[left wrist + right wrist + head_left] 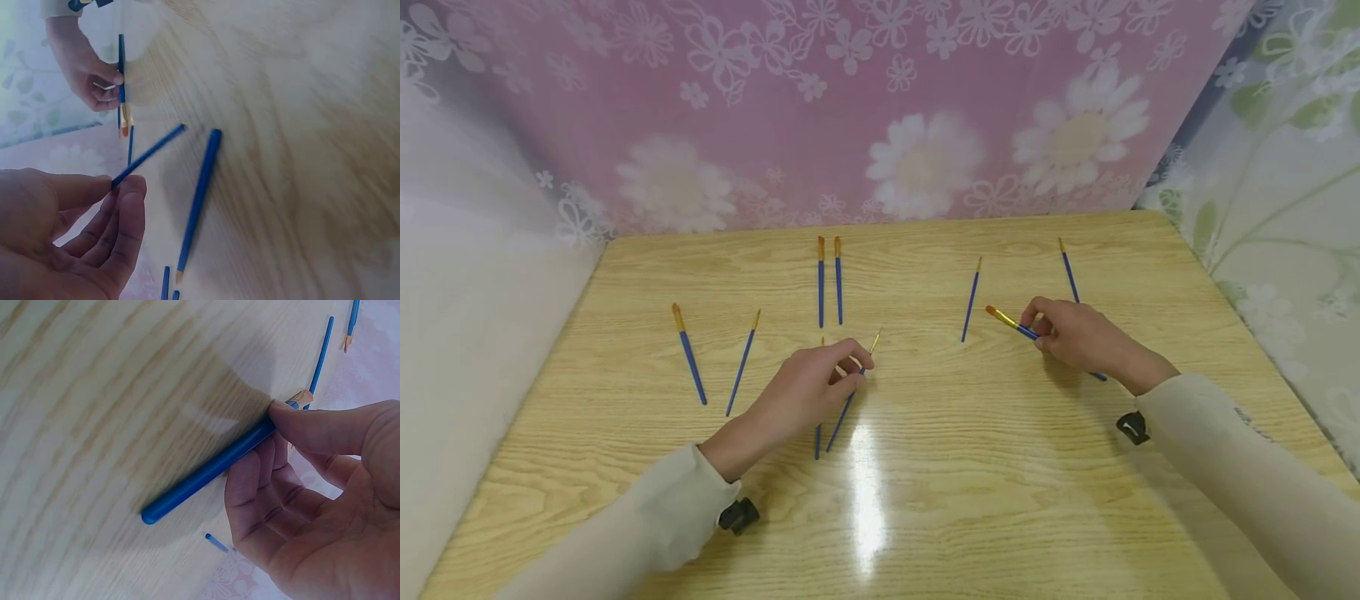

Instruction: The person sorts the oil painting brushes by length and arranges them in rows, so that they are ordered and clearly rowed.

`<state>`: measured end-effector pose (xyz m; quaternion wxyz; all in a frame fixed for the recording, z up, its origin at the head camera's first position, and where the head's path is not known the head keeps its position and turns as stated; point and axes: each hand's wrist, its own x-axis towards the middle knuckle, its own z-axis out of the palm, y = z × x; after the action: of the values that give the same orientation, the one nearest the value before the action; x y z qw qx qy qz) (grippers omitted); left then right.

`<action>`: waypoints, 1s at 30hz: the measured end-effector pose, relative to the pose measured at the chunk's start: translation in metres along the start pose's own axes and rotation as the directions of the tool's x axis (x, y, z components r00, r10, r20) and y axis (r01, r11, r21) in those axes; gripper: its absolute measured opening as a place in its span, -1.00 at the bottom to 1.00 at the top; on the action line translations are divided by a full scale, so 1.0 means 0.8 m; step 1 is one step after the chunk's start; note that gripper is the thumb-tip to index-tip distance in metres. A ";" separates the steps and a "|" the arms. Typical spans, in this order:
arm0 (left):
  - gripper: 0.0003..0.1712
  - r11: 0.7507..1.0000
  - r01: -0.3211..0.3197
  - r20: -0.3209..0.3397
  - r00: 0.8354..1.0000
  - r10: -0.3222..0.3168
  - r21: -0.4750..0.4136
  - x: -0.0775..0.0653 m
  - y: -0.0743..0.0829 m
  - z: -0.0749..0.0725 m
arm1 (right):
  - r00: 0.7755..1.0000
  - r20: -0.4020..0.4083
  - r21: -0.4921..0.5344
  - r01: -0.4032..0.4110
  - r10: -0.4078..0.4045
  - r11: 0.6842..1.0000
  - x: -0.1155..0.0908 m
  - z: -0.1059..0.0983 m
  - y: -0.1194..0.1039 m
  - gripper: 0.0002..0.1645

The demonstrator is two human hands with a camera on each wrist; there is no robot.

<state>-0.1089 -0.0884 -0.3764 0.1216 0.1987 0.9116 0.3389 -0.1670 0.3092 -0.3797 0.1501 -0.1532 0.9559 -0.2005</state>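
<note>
My left hand (808,383) pinches a thin blue paintbrush (842,418) between thumb and fingertips, its fine tip pointing away from me. Beside it another blue paintbrush (199,203) lies on the table, partly hidden under the hand in the head view. At the right, my right hand (1086,333) grips a thicker paintbrush (206,472) with thumb and fingers; its flat orange bristles and gold ferrule point up and left in the head view. Close to this hand lies a slim paintbrush (972,300), and a further paintbrush (1070,275) passes partly behind the hand.
Two paintbrushes with orange bristles, one (821,287) next to the other (838,287), lie at the back of the wood-grain table (970,500). On the left are a wider brush (691,358) and a slim one (742,367). A pink flowered cloth (820,125) hangs behind.
</note>
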 end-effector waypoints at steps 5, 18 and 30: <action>-0.81 0.998 -0.010 -0.035 0.999 0.013 0.070 -0.005 -0.012 -0.001 | 1.000 0.001 -0.005 -0.005 0.005 1.000 0.001 0.000 0.000 -0.73; -0.81 0.954 -0.064 -0.068 0.994 0.087 0.292 -0.012 -0.029 0.008 | 1.000 0.005 0.004 -0.007 0.007 1.000 -0.001 0.000 0.001 -0.72; -0.87 0.909 -0.124 -0.088 0.981 0.173 0.399 -0.013 -0.034 0.012 | 1.000 0.004 0.010 0.000 0.000 1.000 0.000 0.001 0.001 -0.73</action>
<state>-0.1039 -0.1061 -0.4009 -0.0025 0.2669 0.9487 0.1696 -0.1673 0.3096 -0.3806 0.1530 -0.1531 0.9546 -0.2049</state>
